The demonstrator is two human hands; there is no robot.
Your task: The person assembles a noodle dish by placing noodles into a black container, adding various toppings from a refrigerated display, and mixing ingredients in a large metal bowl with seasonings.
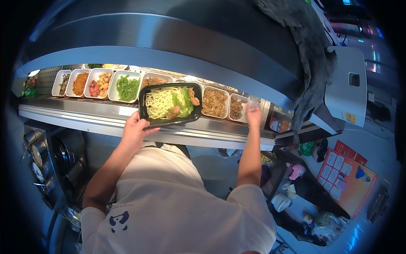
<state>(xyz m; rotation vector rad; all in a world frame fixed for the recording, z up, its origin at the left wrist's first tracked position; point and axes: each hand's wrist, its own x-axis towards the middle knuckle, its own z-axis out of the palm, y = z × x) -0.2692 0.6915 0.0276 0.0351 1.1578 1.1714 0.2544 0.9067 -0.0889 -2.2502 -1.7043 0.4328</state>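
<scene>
My left hand grips the near left corner of a black takeaway tray, thumb on the rim. Pale noodles, green pepper strips and a few brown meat pieces lie in it. The tray is held tilted over the counter's front ledge and partly covers the bins behind. At the right edge of a white bin of dark brown pieces is my right hand. Its fingers are blurred, so whether they hold anything does not show. Left of that bin sits another with light brown slices.
Bins of green strips, eggs and pink meat and orange shreds line the left. A steel hood overhangs the row. Grey cloth hangs at right beside a white box. Pans stand lower left.
</scene>
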